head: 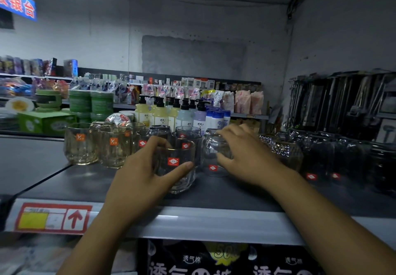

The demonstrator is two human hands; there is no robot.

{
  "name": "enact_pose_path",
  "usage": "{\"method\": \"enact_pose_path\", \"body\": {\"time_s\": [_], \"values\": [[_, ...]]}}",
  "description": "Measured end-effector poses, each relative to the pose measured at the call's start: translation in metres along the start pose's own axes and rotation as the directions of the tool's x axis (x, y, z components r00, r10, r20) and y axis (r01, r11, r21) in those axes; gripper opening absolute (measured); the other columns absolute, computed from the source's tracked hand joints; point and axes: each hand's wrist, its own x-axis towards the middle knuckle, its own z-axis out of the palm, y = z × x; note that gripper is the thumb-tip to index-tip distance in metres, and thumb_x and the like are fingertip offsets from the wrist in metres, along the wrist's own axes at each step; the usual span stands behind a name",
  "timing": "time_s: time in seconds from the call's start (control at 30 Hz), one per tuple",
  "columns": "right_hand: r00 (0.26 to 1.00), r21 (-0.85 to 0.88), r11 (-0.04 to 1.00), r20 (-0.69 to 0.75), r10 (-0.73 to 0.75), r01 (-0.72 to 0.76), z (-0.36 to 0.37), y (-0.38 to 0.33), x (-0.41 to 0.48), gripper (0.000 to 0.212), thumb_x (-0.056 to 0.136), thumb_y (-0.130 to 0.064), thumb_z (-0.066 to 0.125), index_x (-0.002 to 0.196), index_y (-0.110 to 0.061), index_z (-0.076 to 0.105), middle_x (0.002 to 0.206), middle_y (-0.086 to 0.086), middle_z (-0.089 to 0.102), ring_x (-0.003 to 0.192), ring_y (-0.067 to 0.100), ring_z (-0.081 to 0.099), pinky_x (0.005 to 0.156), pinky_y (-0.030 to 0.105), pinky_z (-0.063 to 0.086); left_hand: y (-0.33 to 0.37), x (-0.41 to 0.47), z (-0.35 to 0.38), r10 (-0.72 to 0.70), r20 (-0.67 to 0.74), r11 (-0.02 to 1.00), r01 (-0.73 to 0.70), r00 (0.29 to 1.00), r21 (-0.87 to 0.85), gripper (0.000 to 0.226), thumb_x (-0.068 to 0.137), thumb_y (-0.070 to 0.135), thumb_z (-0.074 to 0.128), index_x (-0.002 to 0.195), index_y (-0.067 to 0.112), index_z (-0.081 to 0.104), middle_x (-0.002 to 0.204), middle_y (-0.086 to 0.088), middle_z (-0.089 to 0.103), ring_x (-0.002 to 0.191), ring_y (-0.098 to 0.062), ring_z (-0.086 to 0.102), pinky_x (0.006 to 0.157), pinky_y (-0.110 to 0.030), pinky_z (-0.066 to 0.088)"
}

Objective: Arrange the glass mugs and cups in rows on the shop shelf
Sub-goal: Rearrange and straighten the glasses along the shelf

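On the dark shelf top (90, 180) stand several clear glass cups. My left hand (139, 172) grips a glass cup with a red label (180, 172) near the shelf's front, thumb across its face. My right hand (242, 152) grips a rounder glass cup (212, 157) just to its right, fingers curled over the rim. Behind them more red-label cups (184, 137) stand in a cluster. Two amber-tinted glasses with orange labels (80, 144) are at the left. Dark glass mugs (321, 161) with red labels fill the right.
Pump bottles (162, 112) and green stacked bowls (90, 103) stand on the shelf behind. Hanging metal utensils (334, 99) line the right. A price tag with a red arrow (53, 218) marks the shelf's front rail. Packaged goods lie below.
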Motion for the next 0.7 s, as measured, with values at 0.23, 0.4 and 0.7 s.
{"method": "enact_pose_path", "body": {"time_s": [0.23, 0.4, 0.7], "values": [[0.975, 0.646, 0.758, -0.094, 0.200, -0.093, 0.009, -0.031, -0.042, 0.026, 0.093, -0.043, 0.068, 0.116, -0.030, 0.066, 0.110, -0.013, 0.064, 0.093, 0.003, 0.062, 0.086, 0.024, 0.054, 0.025, 0.008, 0.009, -0.179, -0.044, 0.903, 0.146, 0.983, -0.404, 0.040, 0.073, 0.043, 0.083, 0.084, 0.014, 0.059, 0.080, -0.003, 0.075, 0.079, -0.024, 0.073, 0.072, -0.042, 0.062], [0.960, 0.966, 0.201, 0.111, 0.259, -0.166, -0.013, -0.043, -0.053, 0.045, 0.085, -0.064, 0.056, 0.123, -0.042, 0.058, 0.124, -0.006, 0.067, 0.101, 0.020, 0.072, 0.078, 0.051, 0.063, 0.049, 0.012, 0.020, -0.408, 0.147, 0.499, 0.356, 0.901, -0.790, 0.036, 0.074, 0.036, 0.083, 0.079, 0.011, 0.057, 0.087, -0.024, 0.072, 0.081, -0.034, 0.072, 0.064, -0.039, 0.060], [0.945, 0.910, 0.409, -0.070, 0.320, -0.071, -0.007, -0.034, -0.056, 0.062, 0.082, -0.052, 0.070, 0.138, -0.042, 0.045, 0.131, -0.014, 0.062, 0.111, 0.001, 0.065, 0.098, 0.034, 0.055, 0.059, 0.010, 0.038, -0.155, 0.333, 0.784, 0.321, 0.930, -0.531, 0.092, 0.075, 0.080, 0.060, 0.103, -0.007, 0.061, 0.092, -0.030, 0.066, 0.081, -0.035, 0.069, 0.086, -0.062, 0.055]]}}
